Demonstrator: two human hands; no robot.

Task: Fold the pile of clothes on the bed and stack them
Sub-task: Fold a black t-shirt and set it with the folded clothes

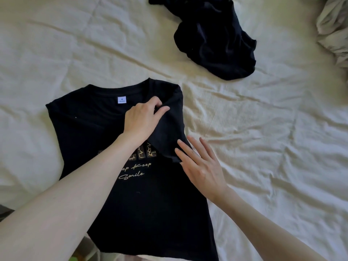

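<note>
Your left forearm crosses the lower left of the frame, and your left hand (pixel 143 119) pinches the folded-in right sleeve (pixel 169 132) of the black T-shirt (pixel 84 132) between thumb and curled fingers, just below the collar. Your right hand (pixel 199 166) lies with fingers straight and spread, its tips pressing the sleeve's lower hem at the shirt's right edge; it grips nothing. The shirt lies print-up at centre frame on the cream bed sheet (pixel 273 147), its long axis running from the collar, with its white neck label (pixel 122 100), down toward you at the bottom edge. I judge the sleeve fold is in hand, and the fold line runs along that axis, so your right hand is the nearer one to smooth it down. Bare sheet lies open to the right of the shirt. A crumpled dark garment (pixel 212 40) waits at upper centre, well apart from both hands.
</note>
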